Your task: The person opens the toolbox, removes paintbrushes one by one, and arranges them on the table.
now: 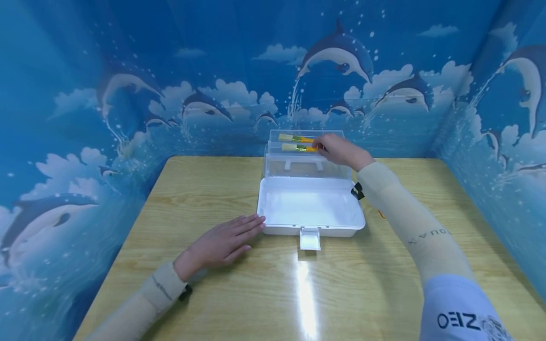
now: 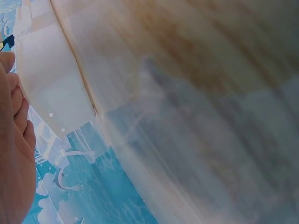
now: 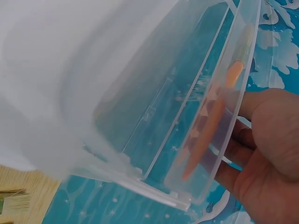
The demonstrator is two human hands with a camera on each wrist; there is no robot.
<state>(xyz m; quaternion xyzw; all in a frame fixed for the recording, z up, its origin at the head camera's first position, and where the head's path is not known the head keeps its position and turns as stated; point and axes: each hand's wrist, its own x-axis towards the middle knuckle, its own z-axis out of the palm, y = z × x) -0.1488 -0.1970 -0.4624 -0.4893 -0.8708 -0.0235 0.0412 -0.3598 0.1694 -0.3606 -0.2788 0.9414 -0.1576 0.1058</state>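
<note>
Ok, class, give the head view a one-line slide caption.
Right hand at two paintbrushes in a clear tray; left hand beside the open white box.

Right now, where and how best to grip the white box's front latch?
I'd likely pinch the latch by its free edge, from the near side of the box: it juts out from the middle of the front wall, nothing covers it, and its shadow on the table suggests some room beneath.

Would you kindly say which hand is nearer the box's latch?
The left hand, at the box's front corner; the right hand is farther back, by the paintbrushes.
</note>
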